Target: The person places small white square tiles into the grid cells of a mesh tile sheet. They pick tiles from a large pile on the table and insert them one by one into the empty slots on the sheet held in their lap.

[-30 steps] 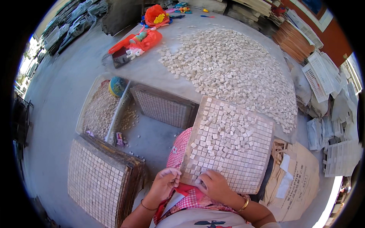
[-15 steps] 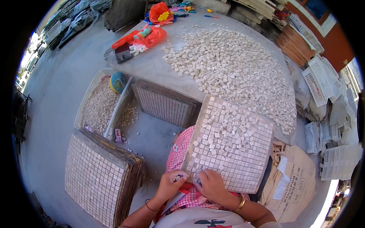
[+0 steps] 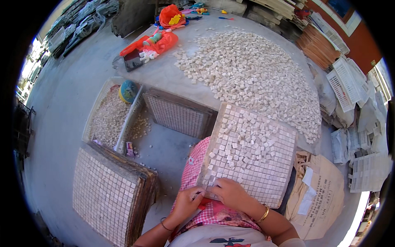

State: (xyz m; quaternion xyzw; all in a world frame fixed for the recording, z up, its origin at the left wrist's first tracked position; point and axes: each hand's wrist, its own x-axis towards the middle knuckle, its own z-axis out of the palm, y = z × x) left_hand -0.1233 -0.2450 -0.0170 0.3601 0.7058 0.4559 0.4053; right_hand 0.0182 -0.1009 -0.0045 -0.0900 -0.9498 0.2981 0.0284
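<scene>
A square board of small pale stone tiles (image 3: 263, 173) rests tilted across my lap, with a heap of loose tile cubes (image 3: 249, 138) on its upper middle. At its near left corner, both my hands are close together. My left hand (image 3: 188, 203) is closed, thumb and finger pinched at the board's edge; whatever they hold is too small to make out. My right hand (image 3: 230, 193) reaches over the lowest tile rows with fingers curled and tips together near the left thumb. Anything in those fingertips is hidden.
A large pile of loose tiles (image 3: 247, 66) covers the table beyond the board. Stacked tile boards (image 3: 105, 181) stand at left, behind them a white bin (image 3: 87, 125) of tile pieces with a ball (image 3: 128, 91). A paper sack (image 3: 319, 197) lies at right; red bags (image 3: 166, 41) lie far off.
My right hand has shifted slightly up and left over the board, its fingertips now nearer the left hand. My left hand has dropped a little. The loose tiles look the same.
</scene>
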